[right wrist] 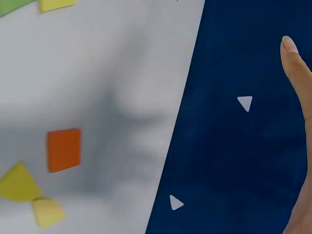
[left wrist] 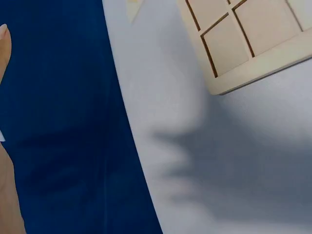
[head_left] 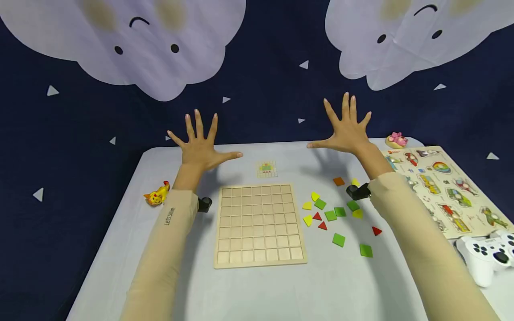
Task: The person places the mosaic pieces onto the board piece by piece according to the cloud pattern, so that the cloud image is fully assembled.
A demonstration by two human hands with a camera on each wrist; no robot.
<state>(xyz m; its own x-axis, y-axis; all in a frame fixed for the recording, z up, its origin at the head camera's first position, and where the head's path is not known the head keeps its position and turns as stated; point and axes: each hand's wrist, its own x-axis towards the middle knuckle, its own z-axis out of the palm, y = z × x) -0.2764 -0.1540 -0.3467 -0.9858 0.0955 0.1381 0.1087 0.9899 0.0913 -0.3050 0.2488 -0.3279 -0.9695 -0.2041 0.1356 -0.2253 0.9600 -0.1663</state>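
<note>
Both hands are raised above the far side of the table with fingers spread wide and nothing in them. My left hand (head_left: 199, 143) hovers beyond the wooden grid board (head_left: 259, 224), whose corner (left wrist: 243, 44) shows in the left wrist view. My right hand (head_left: 344, 127) is up past a scatter of green, yellow and red flat pieces (head_left: 330, 216). An orange square piece (head_left: 339, 181) (right wrist: 64, 149) lies closest to it, with yellow pieces (right wrist: 19, 183) beside. A small pattern card (head_left: 267, 169) lies behind the board.
A yellow toy figure (head_left: 157, 195) sits at the table's left edge. A pink toy (head_left: 397, 140), a peg puzzle with vehicles (head_left: 443, 189) and a white game controller (head_left: 486, 256) occupy the right side. A dark blue cloud backdrop (head_left: 261, 89) hangs behind.
</note>
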